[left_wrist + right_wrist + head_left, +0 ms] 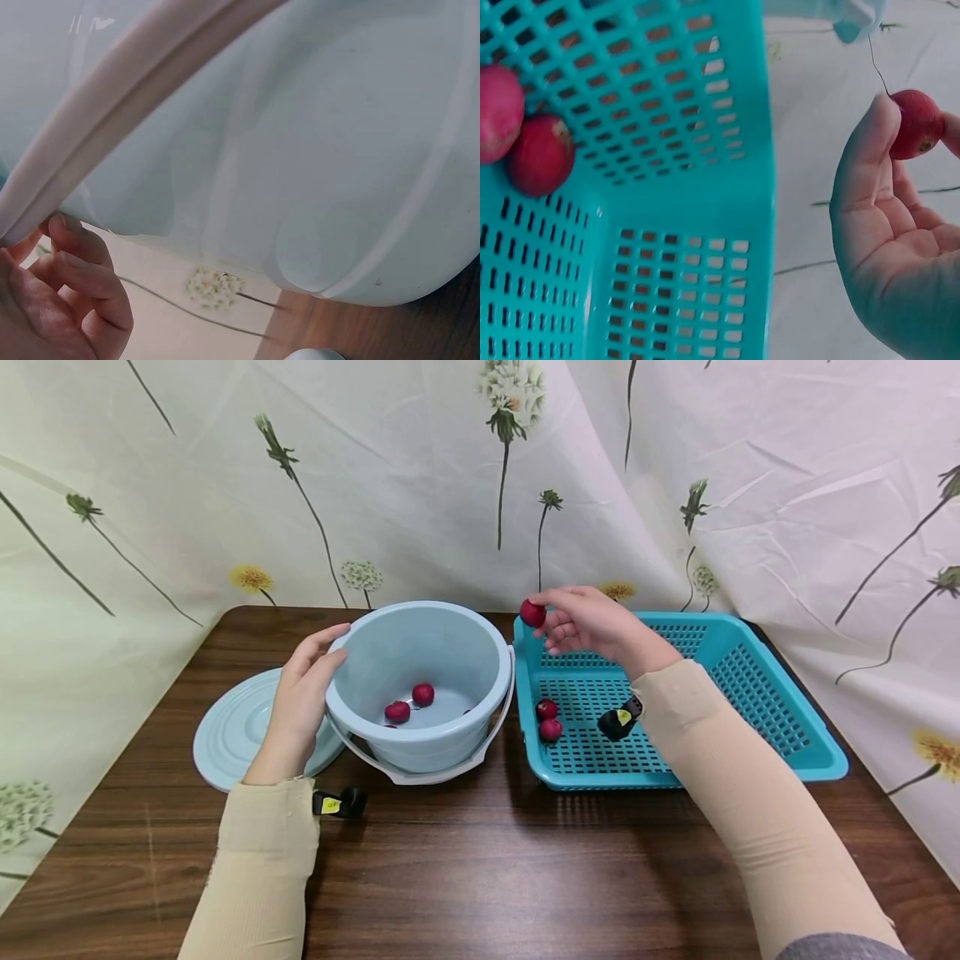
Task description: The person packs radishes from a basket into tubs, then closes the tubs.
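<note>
A red radish (532, 613) is pinched between the thumb and a fingertip of my right hand (592, 625), above the left back corner of the turquoise basket (780, 647). In the right wrist view this radish (916, 124) shows a thin root trailing up. Two more radishes (550, 730) lie at the basket's left end. My left hand (296, 702) grips the left rim of a light blue bucket (420, 752); the left wrist view shows its curled fingers (94, 270) by the rim. Inside the bucket lie several radishes (423, 695), some partly hidden by the front wall.
A round light blue lid (232, 727) lies on the wooden table (450, 877), left of the bucket and partly behind the left hand. The bucket's pale handle (442, 777) hangs down in front. Behind the table hangs a white cloth (420, 485) with printed dandelions.
</note>
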A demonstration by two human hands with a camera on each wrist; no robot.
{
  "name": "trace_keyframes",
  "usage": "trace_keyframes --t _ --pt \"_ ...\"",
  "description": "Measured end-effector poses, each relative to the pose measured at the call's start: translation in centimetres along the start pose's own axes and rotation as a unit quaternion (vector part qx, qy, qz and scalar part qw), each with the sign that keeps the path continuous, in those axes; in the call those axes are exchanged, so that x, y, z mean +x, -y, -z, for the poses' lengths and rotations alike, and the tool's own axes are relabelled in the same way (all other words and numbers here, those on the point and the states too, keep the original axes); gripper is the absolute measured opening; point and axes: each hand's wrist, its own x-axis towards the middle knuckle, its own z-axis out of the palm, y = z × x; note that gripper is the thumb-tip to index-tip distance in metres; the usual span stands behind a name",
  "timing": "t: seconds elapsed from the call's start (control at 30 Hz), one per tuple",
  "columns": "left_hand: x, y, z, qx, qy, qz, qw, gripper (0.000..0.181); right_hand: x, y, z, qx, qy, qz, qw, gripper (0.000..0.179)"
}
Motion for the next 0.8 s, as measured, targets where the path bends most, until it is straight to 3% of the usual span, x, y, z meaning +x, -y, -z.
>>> trace_keyframes --t 0.3,0.8 --pt "0.0 -0.1 0.0 0.002 -0.002 0.004 1.0 0.045 -0.4 1.4 -2.0 0.027 0.003 0.036 0.999 0.036" --pt "-0.1 -0.2 0.0 0.002 -0.003 0.004 1.0 0.045 -0.1 2.9 -5.1 0.026 0.042 0.043 0.9978 0.032"
